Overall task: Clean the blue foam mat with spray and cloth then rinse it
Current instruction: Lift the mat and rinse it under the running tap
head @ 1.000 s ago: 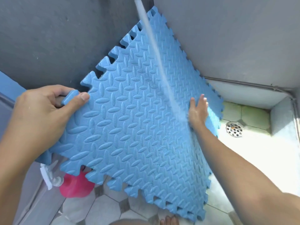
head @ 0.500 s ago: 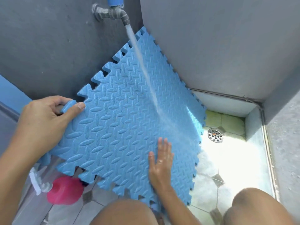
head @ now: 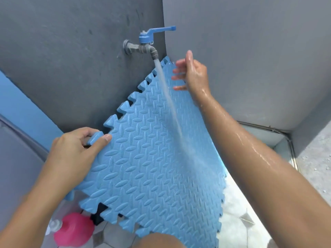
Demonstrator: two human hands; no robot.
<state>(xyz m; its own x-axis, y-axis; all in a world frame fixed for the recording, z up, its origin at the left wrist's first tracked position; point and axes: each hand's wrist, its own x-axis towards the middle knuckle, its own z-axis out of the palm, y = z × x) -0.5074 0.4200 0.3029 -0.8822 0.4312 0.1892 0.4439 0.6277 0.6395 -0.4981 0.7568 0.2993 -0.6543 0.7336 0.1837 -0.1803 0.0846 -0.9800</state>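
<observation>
Two hands work a square blue foam mat with interlocking toothed edges and a raised oval tread pattern, held tilted under a running tap in the corner of two grey walls. The left hand grasps the mat's left corner, thumb pressed on the patterned face and fingers curled around a tooth of the edge from behind. The right hand is up at the mat's top corner, wet, with fingers spread and loose; it hangs just beside or lightly against the foam, and whether it actually touches cannot be told. Its forearm, beaded with water, crosses in front of the mat's right edge.

A grey metal tap with a blue lever handle sticks out of the left wall just above the mat's top corner. From its spout a stream of water falls at a slant onto the mat's face and spreads down toward the lower right.

The mat's lower edge hangs above a pale tiled floor with small dark diamond insets, brightly lit on the right side. On the floor at lower left, partly under the mat, lies a pink plastic spray bottle with a clear-and-white nozzle pointing left. A bare knee shows at the bottom edge, in front of the mat's lowest teeth.
</observation>
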